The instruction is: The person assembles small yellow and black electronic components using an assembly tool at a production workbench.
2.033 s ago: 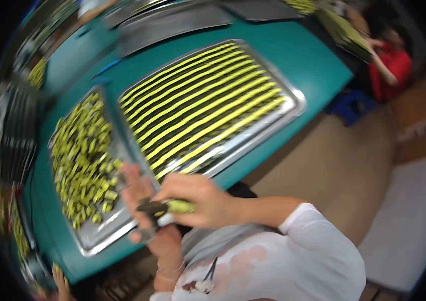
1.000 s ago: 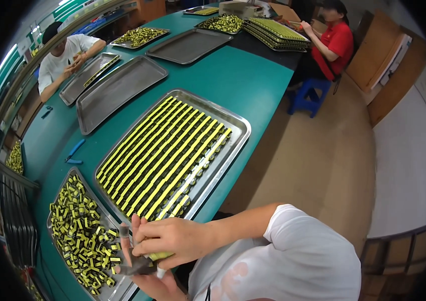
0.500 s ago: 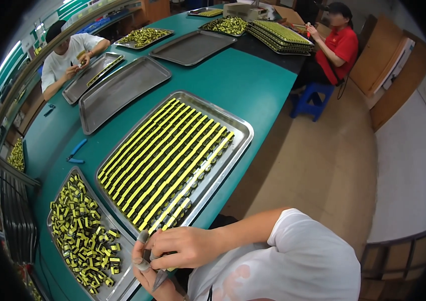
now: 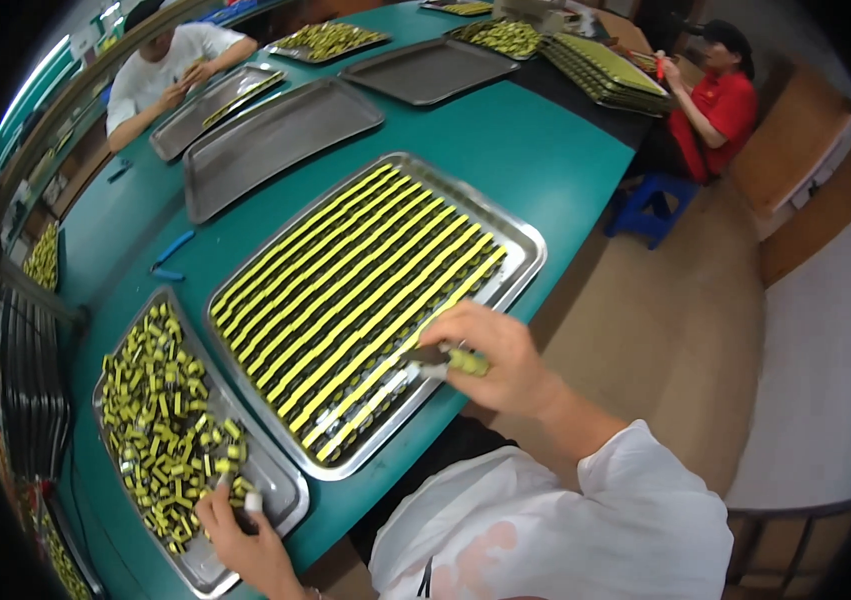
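Observation:
Over the near right edge of the large metal tray (image 4: 520, 235), my right hand (image 4: 510, 365) is closed around a dark pointed tool (image 4: 427, 355), its exact kind blurred. A yellow-green piece (image 4: 467, 361) also shows within that hand. Long rows of small yellow-and-black components (image 4: 355, 270) fill most of this tray. My left hand (image 4: 250, 545) reaches, fingers parted, to the near edge of a heap of loose yellow-and-black components (image 4: 160, 430) in the smaller metal tray (image 4: 285, 490). Pale covers sit on its fingertips. Whether it touches a component I cannot tell.
Blue-handled pliers (image 4: 171, 257) lie on the green table (image 4: 475, 135). Beyond are bare metal trays (image 4: 280, 145) and trays of loose parts (image 4: 330, 42). Two co-workers sit at the far left (image 4: 180, 60) and far right (image 4: 720, 105), near stacked filled trays (image 4: 605, 70).
My hands were together at the front of the large tray. The right has moved up and right over the rows; the left has gone to the loose heap. The view has shifted.

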`<state>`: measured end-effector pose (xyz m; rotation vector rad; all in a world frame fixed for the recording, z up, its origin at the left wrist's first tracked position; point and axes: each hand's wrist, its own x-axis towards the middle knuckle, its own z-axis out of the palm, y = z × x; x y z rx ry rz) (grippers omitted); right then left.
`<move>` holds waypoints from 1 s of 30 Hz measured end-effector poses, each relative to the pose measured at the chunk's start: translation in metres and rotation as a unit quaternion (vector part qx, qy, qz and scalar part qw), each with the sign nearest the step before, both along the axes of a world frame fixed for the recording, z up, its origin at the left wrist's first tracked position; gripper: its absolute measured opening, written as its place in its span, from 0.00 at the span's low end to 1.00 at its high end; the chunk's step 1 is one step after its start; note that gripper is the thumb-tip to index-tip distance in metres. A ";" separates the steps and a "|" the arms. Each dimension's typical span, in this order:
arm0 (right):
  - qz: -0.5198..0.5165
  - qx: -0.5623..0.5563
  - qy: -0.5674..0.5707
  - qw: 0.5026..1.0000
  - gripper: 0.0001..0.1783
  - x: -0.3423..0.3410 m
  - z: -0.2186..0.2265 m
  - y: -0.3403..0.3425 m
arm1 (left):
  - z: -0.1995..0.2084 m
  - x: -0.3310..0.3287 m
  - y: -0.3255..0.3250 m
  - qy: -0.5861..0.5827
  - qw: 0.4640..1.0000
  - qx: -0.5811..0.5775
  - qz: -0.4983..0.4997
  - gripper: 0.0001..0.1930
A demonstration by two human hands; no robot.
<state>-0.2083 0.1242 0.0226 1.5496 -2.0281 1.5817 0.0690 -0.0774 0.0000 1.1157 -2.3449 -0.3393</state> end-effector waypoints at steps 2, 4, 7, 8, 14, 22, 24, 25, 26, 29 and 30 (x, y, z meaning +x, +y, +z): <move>-0.013 0.039 -0.051 0.998 0.20 -0.003 0.000 0.003 | 0.008 -0.011 0.007 0.042 0.998 0.025 -0.044 0.23; -0.039 0.052 -0.057 0.996 0.18 -0.007 -0.004 0.007 | 0.009 -0.018 0.008 0.054 0.995 0.040 -0.078 0.25; -0.038 0.097 -0.034 0.994 0.19 -0.011 0.002 0.006 | 0.012 -0.022 0.008 0.050 0.990 0.052 -0.121 0.26; -0.029 0.097 -0.039 0.994 0.19 -0.011 0.002 0.003 | 0.013 -0.022 0.009 0.048 0.990 0.073 -0.113 0.26; 0.002 0.161 0.019 0.987 0.22 -0.004 0.002 -0.004 | 0.018 -0.020 0.009 0.041 0.987 0.119 -0.104 0.26; 0.021 0.211 0.055 0.976 0.18 -0.002 -0.002 -0.010 | 0.014 -0.011 0.006 0.069 0.994 0.035 -0.076 0.28; 0.020 0.209 0.062 0.976 0.17 -0.002 -0.002 -0.010 | 0.012 -0.006 0.001 0.066 0.992 0.061 -0.086 0.28; 0.020 0.206 0.070 0.976 0.16 -0.002 -0.001 -0.009 | 0.011 -0.004 -0.002 0.063 0.990 0.085 -0.095 0.27; 0.020 0.205 0.068 0.976 0.16 -0.002 0.000 -0.008 | 0.006 -0.004 -0.003 0.074 0.989 0.083 -0.094 0.25; 0.038 0.214 0.056 0.975 0.15 -0.002 0.001 -0.008 | 0.008 -0.006 -0.002 0.077 0.990 0.087 -0.080 0.23; 0.031 0.197 0.056 0.978 0.15 -0.002 0.001 -0.008 | 0.009 -0.007 0.000 0.069 0.992 0.090 -0.063 0.22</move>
